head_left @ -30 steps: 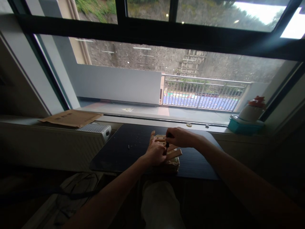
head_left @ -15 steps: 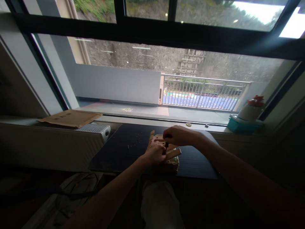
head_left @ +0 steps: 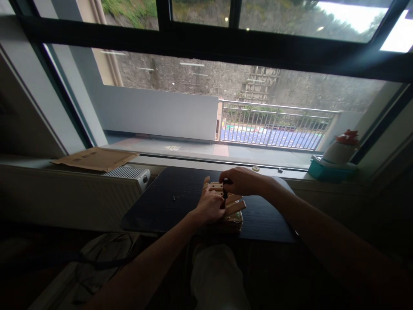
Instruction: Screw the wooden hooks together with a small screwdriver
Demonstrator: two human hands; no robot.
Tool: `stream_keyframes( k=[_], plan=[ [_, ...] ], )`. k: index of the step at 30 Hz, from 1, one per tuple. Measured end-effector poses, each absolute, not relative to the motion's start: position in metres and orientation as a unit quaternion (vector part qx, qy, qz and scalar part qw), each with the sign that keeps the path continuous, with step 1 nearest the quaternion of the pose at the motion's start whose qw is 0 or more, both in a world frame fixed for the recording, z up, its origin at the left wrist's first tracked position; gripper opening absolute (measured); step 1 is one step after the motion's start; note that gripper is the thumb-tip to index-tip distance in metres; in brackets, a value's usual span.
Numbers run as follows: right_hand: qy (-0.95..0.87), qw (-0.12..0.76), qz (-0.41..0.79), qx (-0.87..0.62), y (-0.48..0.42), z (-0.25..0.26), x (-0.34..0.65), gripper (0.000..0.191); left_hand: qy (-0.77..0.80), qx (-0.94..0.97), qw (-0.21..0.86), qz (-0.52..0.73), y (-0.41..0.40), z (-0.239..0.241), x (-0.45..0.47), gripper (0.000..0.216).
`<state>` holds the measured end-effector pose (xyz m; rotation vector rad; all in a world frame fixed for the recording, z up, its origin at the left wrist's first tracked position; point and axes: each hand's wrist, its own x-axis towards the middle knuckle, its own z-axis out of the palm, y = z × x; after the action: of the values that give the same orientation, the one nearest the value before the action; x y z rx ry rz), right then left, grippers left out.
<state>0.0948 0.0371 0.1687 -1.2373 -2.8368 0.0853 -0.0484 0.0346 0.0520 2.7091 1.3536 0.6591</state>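
My right hand (head_left: pixel 240 181) is closed round the dark handle of a screwdriver (head_left: pixel 225 193), held upright with its tip pointing down. Beside the shaft, my left hand (head_left: pixel 209 206) grips pale wooden strips, its fingers bent over them. One wooden strip (head_left: pixel 235 208) sticks out to the right; another strip with dark holes (head_left: pixel 215 186) lies beyond the left fingers. Underneath is a block or box with a crinkled, shiny wrapping (head_left: pixel 237 221). The screwdriver's tip is hidden by my left fingers, so what it touches cannot be seen.
The dark table (head_left: pixel 158 215) bears a small screw-like piece (head_left: pixel 174 198) and scattered bits at left. A radiator (head_left: pixel 127 173) with a brown envelope (head_left: pixel 97 159) stands to the left. On the right sill, a white-and-red container (head_left: pixel 340 150) sits on a teal box (head_left: pixel 329 170).
My right hand has turned slightly on the screwdriver, and more of the handle shows now. The left hand and the wooden strips stay in place.
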Motion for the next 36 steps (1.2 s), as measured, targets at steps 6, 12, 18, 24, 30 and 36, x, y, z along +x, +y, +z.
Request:
stream_keyframes(
  k=[6,12,18,24,30,36],
  plan=[
    [-0.921,0.008,0.022,-0.389,0.039,0.166,0.099,0.022,0.434,0.877,0.009,0.206,0.033,0.053,-0.049,0.026],
    [-0.904,0.019,-0.002,-0.428,0.039,0.161,0.101,0.028,0.433,0.876,0.014,0.213,0.032,0.055,-0.048,0.024],
    [-0.909,0.029,0.046,-0.413,0.039,0.165,0.100,0.025,0.441,0.873,0.010,0.209,0.032,0.055,-0.048,0.024],
    [-0.916,0.027,0.021,-0.399,0.044,0.160,0.101,0.023,0.432,0.876,-0.002,0.213,0.033,0.052,-0.048,0.023],
    [-0.896,0.026,0.016,-0.442,0.042,0.160,0.103,0.025,0.429,0.879,0.022,0.208,0.034,0.051,-0.049,0.022],
    [-0.918,0.006,0.059,-0.392,0.047,0.167,0.103,0.022,0.433,0.876,0.009,0.211,0.034,0.053,-0.049,0.021]
  ],
)
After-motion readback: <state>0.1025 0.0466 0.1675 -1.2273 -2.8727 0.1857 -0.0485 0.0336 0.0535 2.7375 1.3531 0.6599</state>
